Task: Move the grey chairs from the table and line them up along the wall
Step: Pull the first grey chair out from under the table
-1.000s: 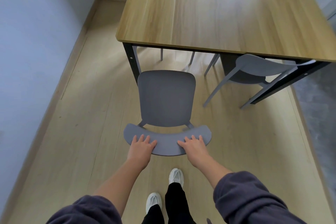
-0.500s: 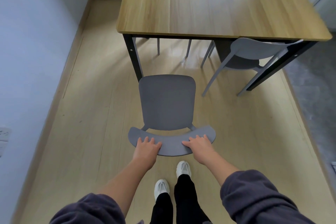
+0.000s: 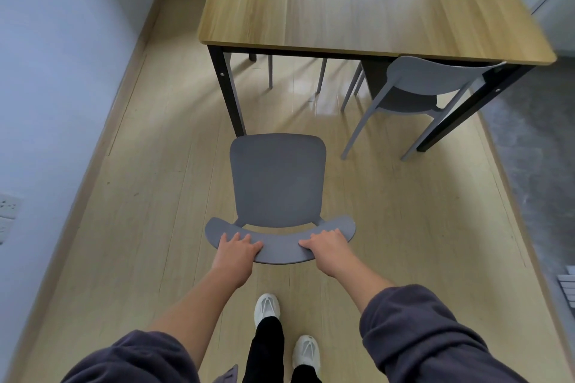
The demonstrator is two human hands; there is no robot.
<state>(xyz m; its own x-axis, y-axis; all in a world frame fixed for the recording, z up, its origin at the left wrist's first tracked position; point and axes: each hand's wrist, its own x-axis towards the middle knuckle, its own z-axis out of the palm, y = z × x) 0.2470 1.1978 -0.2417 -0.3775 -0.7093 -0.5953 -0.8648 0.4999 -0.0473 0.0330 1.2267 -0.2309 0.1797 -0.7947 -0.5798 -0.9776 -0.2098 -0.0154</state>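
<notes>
Wood-look floor (image 3: 149, 227), wall (image 3: 46, 87) at left. Grey chair (image 3: 277, 180) stands clear of table (image 3: 357, 0). Left hand (image 3: 238, 250) & right hand (image 3: 326, 246) both curled over its backrest (image 3: 280, 247). Rigid, prob. light; backrest is best hold.

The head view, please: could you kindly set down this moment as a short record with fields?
held chair: grey chair, clear of the table, seat facing away from the person
left hand: grip on the left part of the curved backrest
right hand: grip on the right part of the backrest
second chair: tucked under the table's right corner
table: wooden top, black legs
wall: to the person's left
</notes>
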